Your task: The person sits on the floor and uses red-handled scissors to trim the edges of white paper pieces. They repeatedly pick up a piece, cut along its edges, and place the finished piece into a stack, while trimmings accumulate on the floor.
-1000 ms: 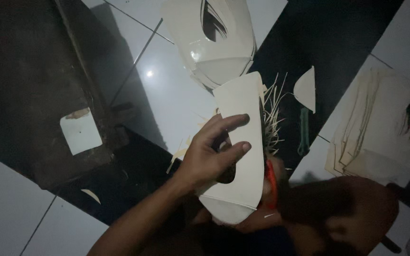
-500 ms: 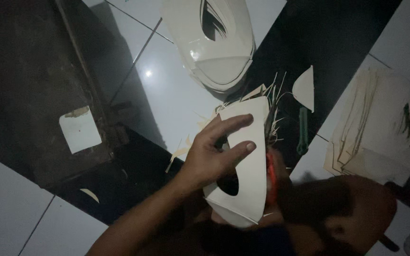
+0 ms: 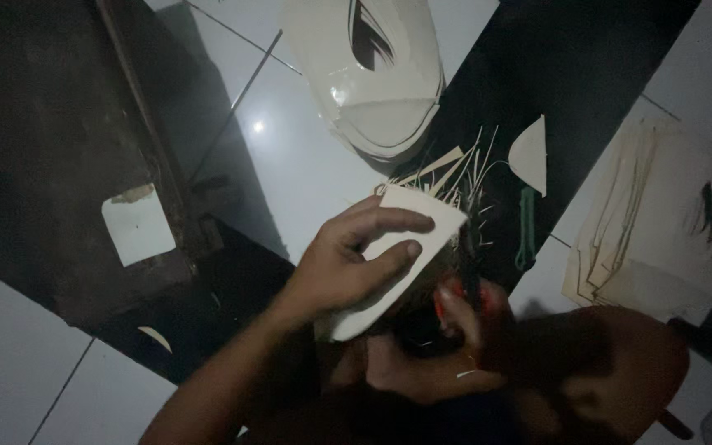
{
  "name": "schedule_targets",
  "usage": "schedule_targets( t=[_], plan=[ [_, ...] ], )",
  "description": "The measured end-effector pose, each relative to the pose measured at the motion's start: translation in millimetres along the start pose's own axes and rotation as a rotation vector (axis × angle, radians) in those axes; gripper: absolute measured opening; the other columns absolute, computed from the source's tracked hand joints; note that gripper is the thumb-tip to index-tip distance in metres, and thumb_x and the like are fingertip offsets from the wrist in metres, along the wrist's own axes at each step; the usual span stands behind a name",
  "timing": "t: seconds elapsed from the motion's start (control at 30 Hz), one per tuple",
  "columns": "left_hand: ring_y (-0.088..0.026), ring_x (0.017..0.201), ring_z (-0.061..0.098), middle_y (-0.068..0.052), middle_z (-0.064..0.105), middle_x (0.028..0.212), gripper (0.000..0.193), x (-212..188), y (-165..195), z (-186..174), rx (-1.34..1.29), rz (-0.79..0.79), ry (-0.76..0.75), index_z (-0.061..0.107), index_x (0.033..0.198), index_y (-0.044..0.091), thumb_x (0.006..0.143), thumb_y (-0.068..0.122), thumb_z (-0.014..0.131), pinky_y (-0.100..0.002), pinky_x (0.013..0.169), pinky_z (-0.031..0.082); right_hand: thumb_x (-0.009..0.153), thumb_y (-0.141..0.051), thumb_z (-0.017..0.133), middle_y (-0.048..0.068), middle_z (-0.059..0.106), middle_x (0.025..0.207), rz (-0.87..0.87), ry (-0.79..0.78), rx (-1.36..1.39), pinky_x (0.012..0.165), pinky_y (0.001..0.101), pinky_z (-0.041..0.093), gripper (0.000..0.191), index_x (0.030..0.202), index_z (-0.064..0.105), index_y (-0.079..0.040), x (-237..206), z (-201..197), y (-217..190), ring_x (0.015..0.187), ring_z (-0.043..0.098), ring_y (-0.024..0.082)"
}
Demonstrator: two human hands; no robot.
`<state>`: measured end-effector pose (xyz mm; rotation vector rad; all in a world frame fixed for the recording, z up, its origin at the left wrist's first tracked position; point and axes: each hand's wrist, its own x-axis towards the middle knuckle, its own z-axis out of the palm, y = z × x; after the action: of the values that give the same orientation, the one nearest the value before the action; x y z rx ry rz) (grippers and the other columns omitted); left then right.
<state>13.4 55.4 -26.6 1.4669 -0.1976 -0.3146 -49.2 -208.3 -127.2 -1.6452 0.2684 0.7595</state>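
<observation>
A cream-coloured cut sheet [image 3: 397,264] is being held above the tiled floor [image 3: 306,165] by the left hand [image 3: 348,268], near the middle of the view; the grip is being clenched on it, with the fingers [image 3: 389,221] spread over its upper face and the thumb hidden beneath. Just to the right of it, red-handled scissors [image 3: 455,298] are being gripped by the right hand [image 3: 447,330], and the blades appear to be meeting the sheet's right edge, though the spot is being lost in shadow and the contact cannot be made out with certainty.

As for how far the work has come, much is being shown as done: a tall stack of shaped pieces [image 3: 381,91] is lying at the far side of the floor, thin offcut slivers [image 3: 463,177] are being scattered just beyond the held sheet, and a small rounded offcut [image 3: 531,155] is lying to their right beside a green object [image 3: 526,227] that cannot be identified. At the right, a pile of flat sheets [image 3: 661,239] is lying, which is being judged as stock not yet trimmed. A dark wooden board [image 3: 51,148] carrying a pale paper scrap [image 3: 138,227] is lying at the left. The held sheet is being judged as partly trimmed.
</observation>
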Motion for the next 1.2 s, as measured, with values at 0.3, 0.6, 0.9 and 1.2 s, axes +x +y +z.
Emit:
schedule_targets(
  t=[0.3,0.6,0.9,1.2],
  plan=[
    [-0.011,0.078,0.064,-0.001,0.07,0.092,0.029,5.7,-0.8,-20.4,0.262,-0.06,-0.307,0.076,0.121,0.015,0.092,0.02,0.071,-0.028,0.065,0.053,0.086,-0.03,0.067,0.005,0.066,0.079,-0.14,-0.283,-0.26,0.065,0.0325,0.054,0.028,0.102,0.066,-0.008,-14.8,-32.0,-21.5,0.073,0.066,0.017],
    [-0.035,0.143,0.056,-0.023,0.056,0.15,0.06,2.6,4.0,-17.9,0.054,0.032,0.075,0.05,0.152,0.003,0.092,0.007,0.057,-0.043,0.123,0.047,0.088,-0.037,0.071,0.009,0.073,0.099,0.13,0.202,-0.741,0.08,0.0373,0.057,0.04,0.114,0.063,-0.007,18.0,-8.5,-20.1,0.087,0.073,0.022],
    [-0.04,0.149,0.046,-0.033,0.036,0.161,0.074,7.8,17.4,-12.0,-0.214,0.156,0.442,0.029,0.159,-0.006,0.098,0.013,0.065,-0.049,0.12,0.051,0.092,-0.012,0.068,0.019,0.066,0.128,-0.441,0.316,-0.799,0.098,0.039,0.055,0.043,0.132,0.06,-0.002,36.1,-8.7,17.2,0.114,0.068,0.03],
    [-0.034,0.15,0.037,-0.026,0.03,0.167,0.069,6.3,26.9,-22.7,0.084,0.42,0.478,0.019,0.161,0.002,0.11,0.015,0.064,-0.052,0.123,0.045,0.095,-0.017,0.065,0.016,0.07,0.12,-0.328,-0.077,-0.28,0.091,0.037,0.063,0.043,0.131,0.053,0.002,-5.4,9.1,-95.4,0.109,0.074,0.021]
  ],
)
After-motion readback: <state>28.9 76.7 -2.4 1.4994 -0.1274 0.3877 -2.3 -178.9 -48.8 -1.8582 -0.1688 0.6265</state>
